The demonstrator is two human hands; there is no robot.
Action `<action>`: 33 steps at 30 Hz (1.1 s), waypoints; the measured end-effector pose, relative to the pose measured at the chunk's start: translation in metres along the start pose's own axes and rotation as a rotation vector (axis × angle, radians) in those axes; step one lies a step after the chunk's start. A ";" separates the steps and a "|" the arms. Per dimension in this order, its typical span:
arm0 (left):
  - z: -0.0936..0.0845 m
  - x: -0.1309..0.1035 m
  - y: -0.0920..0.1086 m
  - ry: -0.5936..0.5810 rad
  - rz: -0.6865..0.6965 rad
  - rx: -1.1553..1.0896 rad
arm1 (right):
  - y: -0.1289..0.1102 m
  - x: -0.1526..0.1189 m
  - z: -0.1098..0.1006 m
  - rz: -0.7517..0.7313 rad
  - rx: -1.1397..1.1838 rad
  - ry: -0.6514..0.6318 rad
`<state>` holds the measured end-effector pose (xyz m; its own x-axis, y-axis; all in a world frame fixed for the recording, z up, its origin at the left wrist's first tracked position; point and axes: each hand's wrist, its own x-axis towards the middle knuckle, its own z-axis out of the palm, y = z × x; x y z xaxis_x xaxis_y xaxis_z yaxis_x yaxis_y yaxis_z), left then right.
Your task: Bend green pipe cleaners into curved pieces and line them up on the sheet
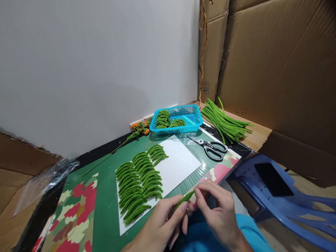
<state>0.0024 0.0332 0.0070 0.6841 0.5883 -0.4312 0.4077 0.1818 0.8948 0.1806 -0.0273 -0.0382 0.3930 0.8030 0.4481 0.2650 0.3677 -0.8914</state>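
Observation:
My left hand [172, 215] is closed around a short folded green pipe cleaner [186, 198], just past the table's near edge. At its far tip, the thumb and fingers of my right hand [216, 206] pinch it. Part of the piece is hidden inside my left fingers. To the left, several curved green pipe-cleaner pieces [130, 189] lie in rows on a white sheet [181, 157]. More such pieces [163, 119] sit in a blue plastic basket [175, 130] at the back.
Black-handled scissors [214, 148] lie partly open right of the sheet. Behind them is a bundle of straight green pipe cleaners [225, 120]. An orange-flowered stem [126, 140] rests at back left. A blue plastic chair [283, 210] with a dark flat object [273, 179] stands at right; cardboard [283, 70] walls the right side.

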 end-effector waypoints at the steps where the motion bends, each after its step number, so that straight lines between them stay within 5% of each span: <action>1: 0.001 0.001 -0.003 -0.023 -0.009 -0.038 | 0.000 0.000 0.001 0.057 0.062 -0.014; 6: 0.003 0.004 -0.008 -0.071 -0.010 -0.142 | -0.004 -0.002 0.006 0.266 0.229 -0.047; 12: 0.007 0.004 -0.013 -0.046 -0.053 -0.143 | -0.001 -0.003 0.000 0.071 0.011 0.145; 19: 0.010 0.002 -0.012 -0.049 -0.009 -0.105 | -0.003 -0.001 0.002 0.487 0.436 -0.069; 25: 0.009 -0.001 -0.010 -0.059 -0.009 -0.078 | -0.003 -0.013 0.006 0.114 0.227 0.000; 30: 0.009 -0.003 -0.012 -0.078 0.023 -0.142 | -0.009 -0.005 0.005 0.500 0.563 -0.101; 33: 0.010 -0.003 -0.014 -0.053 0.067 -0.120 | -0.009 -0.003 0.004 0.533 0.583 -0.170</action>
<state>0.0005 0.0212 -0.0049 0.7396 0.5602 -0.3731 0.2874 0.2384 0.9277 0.1735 -0.0313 -0.0323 0.1848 0.9825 -0.0218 -0.4407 0.0630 -0.8954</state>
